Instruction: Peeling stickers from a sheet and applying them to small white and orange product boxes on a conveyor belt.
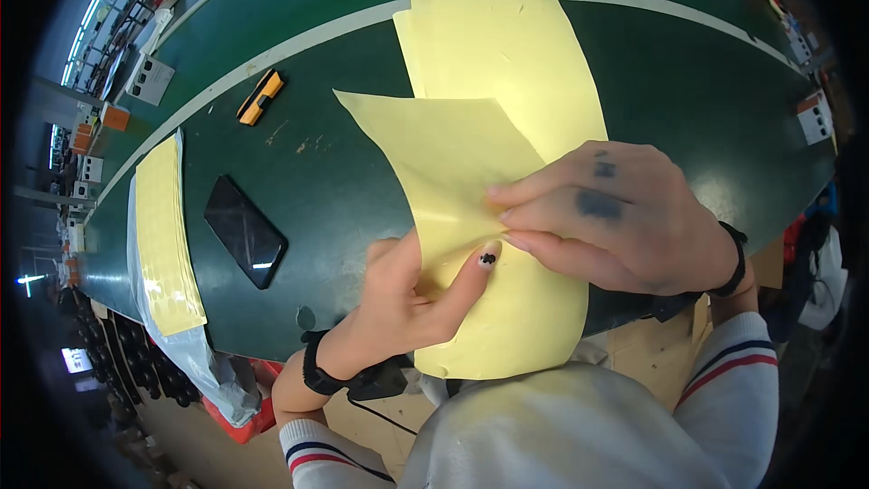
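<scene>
A pale yellow sheet [407,140] is bent and creased between my two hands, its upper left corner lifted off the table. My left hand [398,303] grips it from the left, with the thumb on top and the fingers mostly hidden behind the sheet. My right hand [625,217] comes in from the right and pinches the sheet near the left thumb, fingertips together. Dark smudges mark the back of that hand. Beneath and beyond, more yellow sheets [493,41] lie stacked, slightly fanned, running from the far strip toward my body.
On the green table [335,63] a black phone [245,231] lies to the left, with an orange-and-black tool [261,98] farther away. A bundle of yellow sheets [167,235] rests on a plastic bag [222,380] hanging over the left edge. A pale strip [299,45] crosses the far side.
</scene>
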Demonstrator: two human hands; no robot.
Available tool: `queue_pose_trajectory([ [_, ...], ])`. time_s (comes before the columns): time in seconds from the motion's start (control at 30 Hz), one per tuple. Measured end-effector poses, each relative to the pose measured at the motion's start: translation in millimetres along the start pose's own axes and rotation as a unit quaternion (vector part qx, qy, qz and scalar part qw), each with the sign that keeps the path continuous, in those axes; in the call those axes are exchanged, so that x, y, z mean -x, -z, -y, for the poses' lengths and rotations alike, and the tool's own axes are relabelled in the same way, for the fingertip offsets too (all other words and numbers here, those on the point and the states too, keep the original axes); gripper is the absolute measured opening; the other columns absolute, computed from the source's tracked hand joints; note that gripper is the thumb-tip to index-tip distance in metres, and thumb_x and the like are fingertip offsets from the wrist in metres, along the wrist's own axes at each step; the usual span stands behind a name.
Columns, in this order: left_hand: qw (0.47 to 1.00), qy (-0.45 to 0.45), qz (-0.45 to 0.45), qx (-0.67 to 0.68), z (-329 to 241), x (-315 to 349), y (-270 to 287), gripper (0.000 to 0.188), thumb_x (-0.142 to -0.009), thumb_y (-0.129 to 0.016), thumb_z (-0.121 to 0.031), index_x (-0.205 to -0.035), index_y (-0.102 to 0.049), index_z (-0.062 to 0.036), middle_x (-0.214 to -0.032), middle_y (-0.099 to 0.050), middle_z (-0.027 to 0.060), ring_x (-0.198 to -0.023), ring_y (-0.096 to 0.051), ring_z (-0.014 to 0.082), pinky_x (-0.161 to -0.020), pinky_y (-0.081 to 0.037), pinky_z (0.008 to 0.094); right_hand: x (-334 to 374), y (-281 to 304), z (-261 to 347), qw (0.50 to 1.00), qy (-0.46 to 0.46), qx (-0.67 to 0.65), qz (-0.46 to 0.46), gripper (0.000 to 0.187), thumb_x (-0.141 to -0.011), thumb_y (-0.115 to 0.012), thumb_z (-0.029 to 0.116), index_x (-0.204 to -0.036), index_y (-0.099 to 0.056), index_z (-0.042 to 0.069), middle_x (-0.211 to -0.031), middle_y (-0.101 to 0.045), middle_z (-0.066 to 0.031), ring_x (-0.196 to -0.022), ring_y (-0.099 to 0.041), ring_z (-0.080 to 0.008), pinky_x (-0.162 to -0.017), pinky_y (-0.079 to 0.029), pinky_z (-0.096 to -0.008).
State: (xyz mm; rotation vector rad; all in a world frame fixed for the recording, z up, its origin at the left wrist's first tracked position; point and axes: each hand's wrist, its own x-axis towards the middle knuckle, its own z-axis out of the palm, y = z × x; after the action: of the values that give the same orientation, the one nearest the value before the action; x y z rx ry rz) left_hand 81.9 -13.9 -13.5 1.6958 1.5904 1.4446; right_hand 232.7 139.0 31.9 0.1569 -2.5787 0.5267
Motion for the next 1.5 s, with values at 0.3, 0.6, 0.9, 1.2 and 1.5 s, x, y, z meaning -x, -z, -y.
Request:
queue_pose_trajectory([
  [0.3,1.000,-0.011,0.005,-0.018,2,-1,-1,0.023,-0.079,-0.064,-0.002,-0.102,-0.061,0.0021,-0.073,-0.066,0.0066,-0.048,-0.060,0.0132,-0.043,-0.041,0.0233,4,-6,2,1.000,-0.024,0.016,-0.003,0.018,-0.071,-0.068,0.006,-0.083,-0.055,0.003,-0.086,-0.061,-0.0058,-0.068,-0.061,-0.0220,-0.056,-0.049,-0.0314],
  [0.6,1.000,-0.002,0.005,-0.007,0,-4,0,0.022,-0.080,-0.064,-0.002,-0.101,-0.060,0.0028,-0.073,-0.067,0.0074,-0.051,-0.062,0.0139,-0.045,-0.043,0.0231,-3,-1,-5,0.993,-0.086,-0.080,0.006,0.018,-0.071,-0.071,0.002,-0.084,-0.060,0.007,-0.089,-0.067,-0.0050,-0.073,-0.065,-0.0203,-0.060,-0.052,-0.0275],
  [0.9,0.999,-0.021,-0.012,-0.032,3,-3,-1,0.022,-0.079,-0.065,-0.002,-0.100,-0.061,0.0022,-0.071,-0.066,0.0067,-0.047,-0.059,0.0133,-0.043,-0.041,0.0236,-2,-2,1,0.996,-0.074,-0.053,-0.003,0.018,-0.071,-0.071,0.004,-0.085,-0.061,0.007,-0.091,-0.066,-0.0045,-0.075,-0.064,-0.0210,-0.062,-0.052,-0.0284],
  [1.2,0.999,-0.021,-0.018,-0.032,4,-5,-2,0.022,-0.079,-0.065,-0.002,-0.099,-0.061,0.0022,-0.070,-0.066,0.0061,-0.047,-0.059,0.0117,-0.043,-0.041,0.0226,1,-12,-4,0.994,-0.075,-0.078,-0.013,0.012,-0.078,-0.063,0.008,-0.084,-0.054,0.003,-0.086,-0.059,-0.0070,-0.072,-0.060,-0.0257,-0.060,-0.049,-0.0349],
  [1.5,1.000,0.003,-0.022,-0.003,3,-5,-1,0.021,-0.080,-0.065,-0.003,-0.100,-0.061,0.0037,-0.071,-0.067,0.0070,-0.051,-0.062,0.0116,-0.045,-0.043,0.0230,-7,-4,-13,0.958,-0.168,-0.232,0.002,0.006,-0.080,-0.063,0.006,-0.082,-0.060,0.000,-0.082,-0.065,-0.0082,-0.072,-0.064,-0.0201,-0.065,-0.055,-0.0277],
])
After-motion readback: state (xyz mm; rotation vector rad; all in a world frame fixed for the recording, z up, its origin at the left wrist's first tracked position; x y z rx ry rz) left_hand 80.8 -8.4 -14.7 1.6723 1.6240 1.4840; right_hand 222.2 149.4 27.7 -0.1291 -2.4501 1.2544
